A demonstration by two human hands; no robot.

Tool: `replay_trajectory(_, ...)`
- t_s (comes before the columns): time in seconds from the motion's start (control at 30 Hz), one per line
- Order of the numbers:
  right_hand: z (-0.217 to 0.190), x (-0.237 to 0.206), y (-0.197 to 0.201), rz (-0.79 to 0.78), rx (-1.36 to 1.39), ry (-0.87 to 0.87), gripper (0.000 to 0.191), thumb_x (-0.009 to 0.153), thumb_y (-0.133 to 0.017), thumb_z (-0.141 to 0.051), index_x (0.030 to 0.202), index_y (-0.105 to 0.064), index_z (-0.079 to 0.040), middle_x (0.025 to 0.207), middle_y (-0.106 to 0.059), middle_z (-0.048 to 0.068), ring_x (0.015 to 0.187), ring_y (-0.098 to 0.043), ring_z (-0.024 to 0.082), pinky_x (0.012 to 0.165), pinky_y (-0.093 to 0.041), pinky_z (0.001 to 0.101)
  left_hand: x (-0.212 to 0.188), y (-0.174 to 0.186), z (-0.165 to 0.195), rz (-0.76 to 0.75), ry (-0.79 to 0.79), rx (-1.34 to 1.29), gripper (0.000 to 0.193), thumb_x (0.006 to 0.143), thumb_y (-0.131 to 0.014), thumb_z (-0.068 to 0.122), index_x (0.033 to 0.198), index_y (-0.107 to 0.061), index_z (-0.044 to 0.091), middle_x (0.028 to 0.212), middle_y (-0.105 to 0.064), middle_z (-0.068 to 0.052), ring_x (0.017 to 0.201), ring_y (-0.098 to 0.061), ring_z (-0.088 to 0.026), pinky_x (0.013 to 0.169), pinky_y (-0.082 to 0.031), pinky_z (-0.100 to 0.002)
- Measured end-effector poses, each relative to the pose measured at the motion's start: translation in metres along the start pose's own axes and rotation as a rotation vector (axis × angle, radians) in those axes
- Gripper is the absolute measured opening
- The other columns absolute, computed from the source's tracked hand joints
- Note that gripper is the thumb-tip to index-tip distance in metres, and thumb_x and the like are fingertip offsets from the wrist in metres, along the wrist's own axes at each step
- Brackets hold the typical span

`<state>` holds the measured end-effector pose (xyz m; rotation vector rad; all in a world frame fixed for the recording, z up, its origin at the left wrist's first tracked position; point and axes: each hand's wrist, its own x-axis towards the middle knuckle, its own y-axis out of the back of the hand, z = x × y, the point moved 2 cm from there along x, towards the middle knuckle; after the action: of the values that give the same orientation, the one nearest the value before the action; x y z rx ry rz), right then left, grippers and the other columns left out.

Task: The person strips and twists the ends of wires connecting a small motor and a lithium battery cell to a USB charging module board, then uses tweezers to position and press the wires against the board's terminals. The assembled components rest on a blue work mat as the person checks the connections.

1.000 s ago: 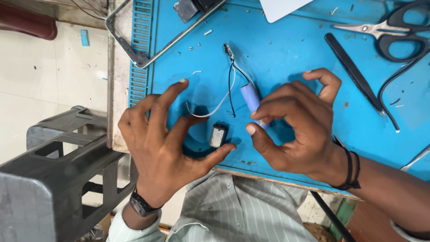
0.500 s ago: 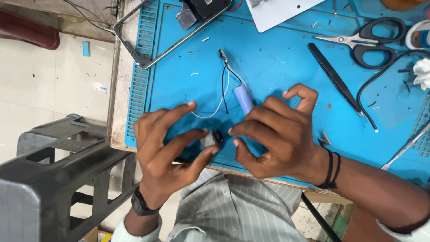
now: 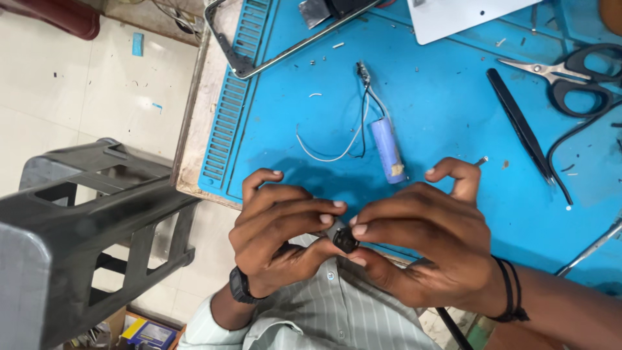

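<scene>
Your left hand (image 3: 278,236) and right hand (image 3: 421,243) meet at the near edge of the mat (image 3: 440,116), just past its rim. Both pinch one small black part (image 3: 345,241) between thumbs and fingertips; each grip is closed on it. The cell (image 3: 387,149) lies on the mat just beyond your right fingers, with thin wires (image 3: 353,133) running from its far end. Tweezers (image 3: 521,126) and scissors (image 3: 570,81) rest toward the right edge. A grey stool (image 3: 78,227) stands left of the mat.

My one head camera looks steeply down, close over my hands, at the blue mat (image 3: 440,123).
</scene>
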<state>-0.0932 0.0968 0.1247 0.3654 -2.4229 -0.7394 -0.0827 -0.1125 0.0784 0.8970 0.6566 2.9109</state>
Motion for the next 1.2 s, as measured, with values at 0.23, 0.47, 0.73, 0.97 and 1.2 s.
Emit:
replay_trajectory(0.23,-0.013,0.009,0.003,0.005,-0.047,0.033,0.019,0.085,-0.084,-0.028,0.096,-0.070,-0.022,0.099,-0.074,-0.008,0.076,-0.067,0.005,0.097,-0.030,0.0425,0.000,0.008,0.000,-0.002,-0.031,-0.011,0.029,0.089,-0.080,0.042,0.092,-0.070,0.014,0.100,-0.080,0.002,0.086,-0.067,-0.012,0.103,-0.045,-0.041)
replay_trajectory(0.47,-0.022,0.017,0.002,-0.115,-0.164,0.028,0.019,0.083,-0.085,-0.023,0.090,-0.068,-0.019,0.091,-0.071,-0.007,0.077,-0.066,0.010,0.095,-0.036,0.0445,0.000,0.020,0.003,-0.021,-0.075,0.125,0.026,0.085,-0.084,0.039,0.096,-0.074,0.018,0.101,-0.079,0.005,0.084,-0.063,-0.012,0.103,-0.044,-0.040)
replay_trajectory(0.73,-0.022,0.023,-0.005,-0.283,-0.075,-0.042,0.019,0.085,-0.079,-0.016,0.092,-0.063,-0.009,0.091,-0.068,-0.002,0.077,-0.067,0.016,0.092,-0.048,0.0431,0.000,0.028,0.005,-0.003,-0.216,0.261,0.025,0.087,-0.088,0.033,0.101,-0.075,0.016,0.104,-0.078,0.005,0.083,-0.060,-0.012,0.101,-0.042,-0.039)
replay_trajectory(0.97,-0.025,0.023,-0.007,-0.279,-0.081,-0.052,0.017,0.086,-0.077,-0.014,0.089,-0.061,-0.009,0.089,-0.067,-0.002,0.074,-0.066,0.014,0.096,-0.047,0.0458,-0.002,0.030,0.008,-0.010,-0.224,0.298,0.024,0.086,-0.089,0.032,0.100,-0.076,0.017,0.103,-0.078,0.007,0.080,-0.057,-0.011,0.101,-0.042,-0.038)
replay_trajectory(1.2,-0.030,0.024,-0.004,-0.229,-0.112,-0.047,0.018,0.087,-0.079,-0.018,0.090,-0.063,-0.013,0.090,-0.068,-0.007,0.079,-0.067,0.011,0.096,-0.043,0.0440,-0.003,0.033,0.010,0.026,-0.221,0.297,0.020,0.087,-0.088,0.027,0.099,-0.076,0.017,0.103,-0.078,0.007,0.079,-0.058,-0.011,0.101,-0.042,-0.037)
